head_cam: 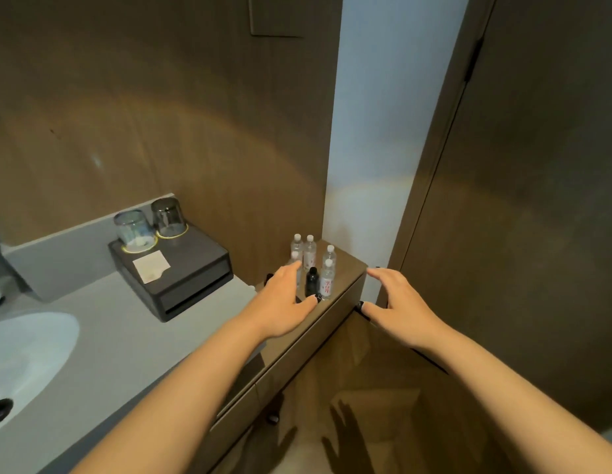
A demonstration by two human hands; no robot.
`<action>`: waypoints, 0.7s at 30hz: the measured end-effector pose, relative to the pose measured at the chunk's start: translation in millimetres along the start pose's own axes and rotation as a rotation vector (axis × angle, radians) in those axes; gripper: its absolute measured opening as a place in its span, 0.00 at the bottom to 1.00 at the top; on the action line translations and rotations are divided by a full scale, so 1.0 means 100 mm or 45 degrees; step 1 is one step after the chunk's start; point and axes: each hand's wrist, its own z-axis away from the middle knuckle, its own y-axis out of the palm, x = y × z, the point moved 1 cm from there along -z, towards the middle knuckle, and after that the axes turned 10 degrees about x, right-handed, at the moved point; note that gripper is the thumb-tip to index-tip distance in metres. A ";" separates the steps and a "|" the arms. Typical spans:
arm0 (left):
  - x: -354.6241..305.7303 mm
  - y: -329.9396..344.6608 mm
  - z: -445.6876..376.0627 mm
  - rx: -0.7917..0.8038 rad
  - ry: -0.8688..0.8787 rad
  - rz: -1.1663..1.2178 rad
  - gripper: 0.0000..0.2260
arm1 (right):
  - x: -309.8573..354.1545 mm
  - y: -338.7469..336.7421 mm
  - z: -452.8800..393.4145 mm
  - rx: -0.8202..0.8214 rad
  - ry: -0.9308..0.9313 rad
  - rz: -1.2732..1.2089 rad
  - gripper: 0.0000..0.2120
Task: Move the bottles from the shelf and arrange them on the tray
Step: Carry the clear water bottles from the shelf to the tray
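Note:
Several clear water bottles with white caps stand upright in a cluster on a brown shelf in the corner. A small black bottle stands in front of them. My left hand hovers open just left of the cluster, its fingers spread and hiding part of one bottle. My right hand is open to the right of the shelf edge, holding nothing. A dark tray box sits on the grey counter to the left.
Two upturned glasses and a white card rest on the dark tray box. A white sink lies at the left in the grey counter. A brown door stands at the right.

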 end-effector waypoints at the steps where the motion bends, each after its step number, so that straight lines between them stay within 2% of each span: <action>1: 0.00 0.02 -0.14 0.009 -0.016 0.009 0.33 | -0.07 -0.05 -0.13 0.012 0.007 -0.014 0.31; 14: 0.64 0.06 -2.11 0.165 -0.185 0.155 0.34 | -0.84 -0.13 -2.09 0.129 0.145 -0.152 0.31; 17: 0.82 0.02 -2.54 0.141 -0.298 0.198 0.32 | -0.94 -0.08 -2.56 0.168 0.196 -0.166 0.31; 21: 0.89 -0.10 -2.94 0.154 -0.291 0.266 0.25 | -1.03 -0.02 -3.13 0.092 0.266 -0.223 0.28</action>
